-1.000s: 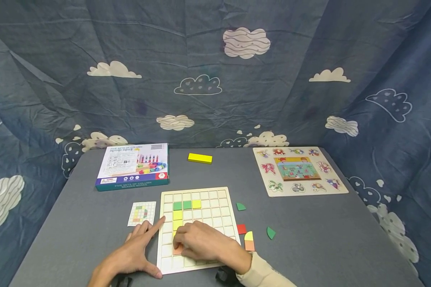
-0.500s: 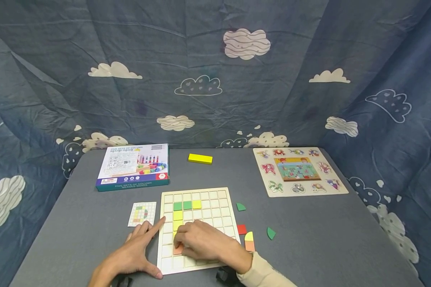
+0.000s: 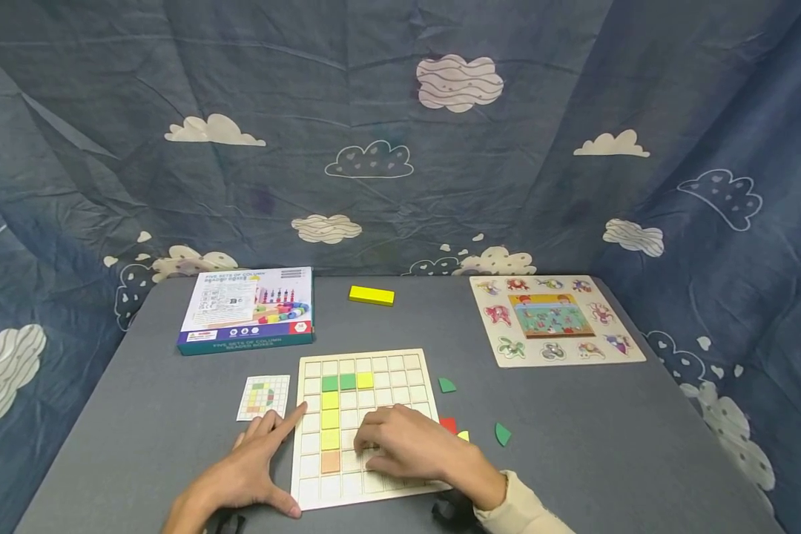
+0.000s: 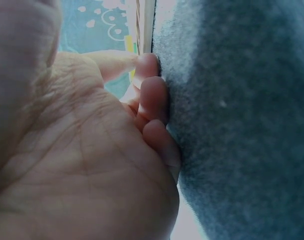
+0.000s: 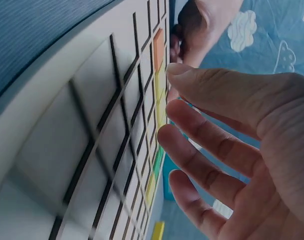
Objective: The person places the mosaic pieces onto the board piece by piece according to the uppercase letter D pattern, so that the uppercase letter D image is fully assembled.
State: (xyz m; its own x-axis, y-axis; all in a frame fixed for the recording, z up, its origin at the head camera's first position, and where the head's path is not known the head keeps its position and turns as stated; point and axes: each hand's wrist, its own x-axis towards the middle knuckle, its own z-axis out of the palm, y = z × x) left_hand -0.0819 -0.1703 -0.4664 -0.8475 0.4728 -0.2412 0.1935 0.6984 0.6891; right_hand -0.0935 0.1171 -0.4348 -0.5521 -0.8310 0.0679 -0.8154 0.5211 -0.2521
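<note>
A wooden grid board (image 3: 390, 378) lies in front of me. One of its columns holds three yellow tiles (image 3: 330, 420) with an orange tile (image 3: 331, 462) below them. Higher up, two green tiles (image 3: 339, 383) and a yellow tile (image 3: 364, 380) form a row. My left hand (image 3: 250, 463) rests along the board's left side, index fingertip on the edge and thumb by the lower corner. Over the middle of the board hovers my right hand (image 3: 410, 445); in the right wrist view its fingers (image 5: 191, 150) are loosely bent with nothing between them.
A pattern card (image 3: 263, 398) lies left of the board. To the right are a red tile (image 3: 448, 425), green quarter-round pieces (image 3: 503, 434) and a partly covered yellow piece (image 3: 463, 435). Farther back are a boxed set (image 3: 247, 308), a yellow block (image 3: 371, 295) and a picture puzzle (image 3: 557, 322).
My right hand has let go of the orange tile and moved right and slightly up over the board. The orange tile shows fully in its square. My left hand stays put.
</note>
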